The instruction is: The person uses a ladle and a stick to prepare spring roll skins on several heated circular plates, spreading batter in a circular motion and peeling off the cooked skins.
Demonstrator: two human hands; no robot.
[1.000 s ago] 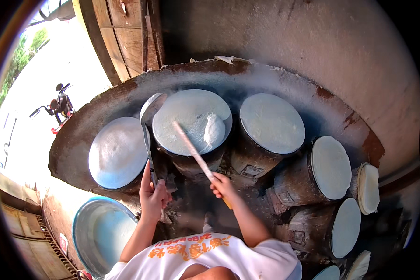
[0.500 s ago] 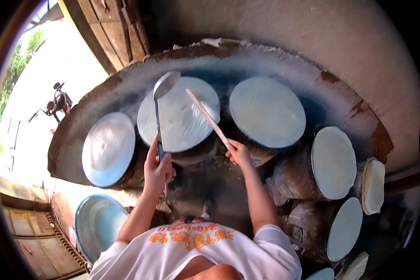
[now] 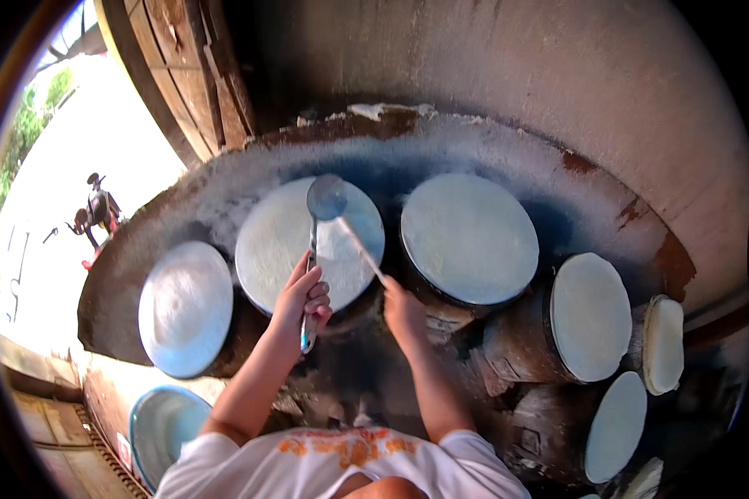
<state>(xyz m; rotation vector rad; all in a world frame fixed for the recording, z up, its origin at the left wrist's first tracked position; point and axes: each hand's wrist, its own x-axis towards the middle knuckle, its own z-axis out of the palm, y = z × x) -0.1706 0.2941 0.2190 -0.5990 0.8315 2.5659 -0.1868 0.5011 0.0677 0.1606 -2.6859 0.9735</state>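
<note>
My left hand (image 3: pixel 301 301) is closed round the long handle of a metal ladle (image 3: pixel 326 197), whose bowl is over the far part of a round griddle (image 3: pixel 266 241). A thin pale layer, like batter, covers that griddle. Slightly blurred, my right hand (image 3: pixel 404 314) grips a slim wooden stick (image 3: pixel 361 248) that slants up and left across the same griddle. The stick's tip lies close to the ladle's bowl; whether they touch I cannot tell.
A shiny domed lid or plate (image 3: pixel 186 308) sits to the left. Further pale-topped round griddles (image 3: pixel 470 237) curve away to the right on dark drum-like stands. A blue basin (image 3: pixel 166 428) is at lower left. Behind rises a soot-stained wall (image 3: pixel 508 66); haze hangs along it.
The ladle's bowl has swung right and nearer to me over the griddle. The stick's tip has come left toward it, my right hand moving left too. The whole view has tilted upward.
</note>
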